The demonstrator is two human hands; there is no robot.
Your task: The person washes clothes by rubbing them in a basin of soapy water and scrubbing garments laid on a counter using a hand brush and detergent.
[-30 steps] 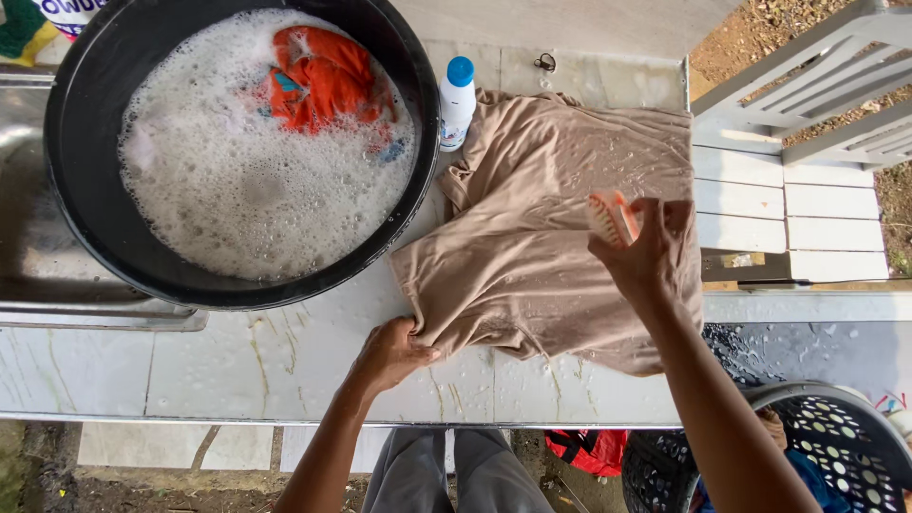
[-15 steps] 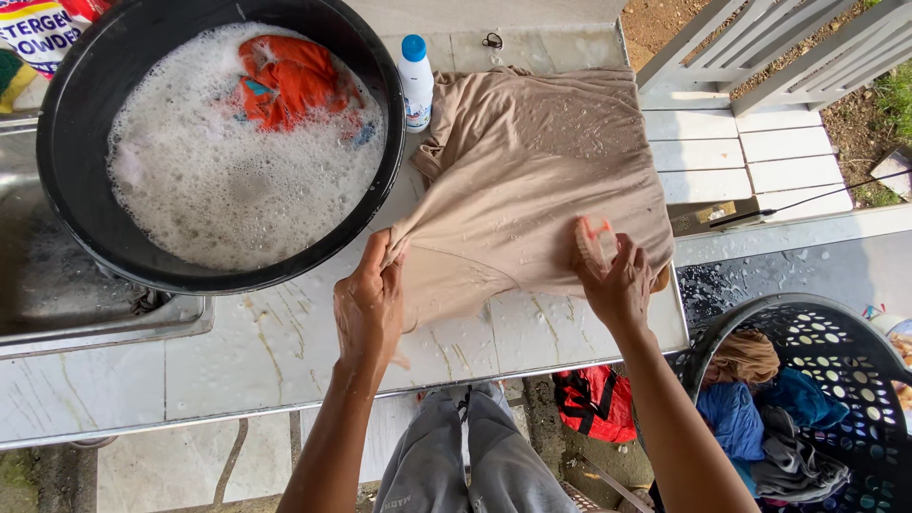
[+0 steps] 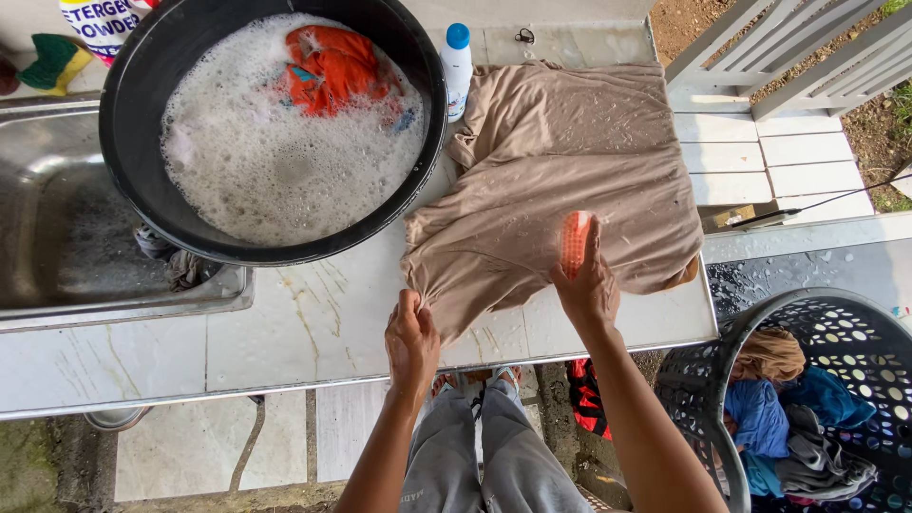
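A wet tan garment [image 3: 560, 161] lies spread on the white tiled counter [image 3: 285, 332]. My left hand [image 3: 410, 340] pinches its lower left corner at the counter's front. My right hand [image 3: 587, 283] grips an orange scrubbing brush [image 3: 574, 241] pressed bristles-down on the garment's lower part. A black basin [image 3: 133, 180] of foamy water with an orange cloth [image 3: 332, 66] in it stands at the upper left, beside the garment.
A white bottle with a blue cap [image 3: 457, 68] stands between basin and garment. A steel sink [image 3: 57, 237] lies at left under the basin. A dark perforated laundry basket [image 3: 807, 399] holding clothes sits at lower right. A white slatted bench [image 3: 769, 142] is at right.
My left hand has slid down to the garment's corner near the counter's front. My right hand has turned the brush down onto the fabric. The view has shifted.
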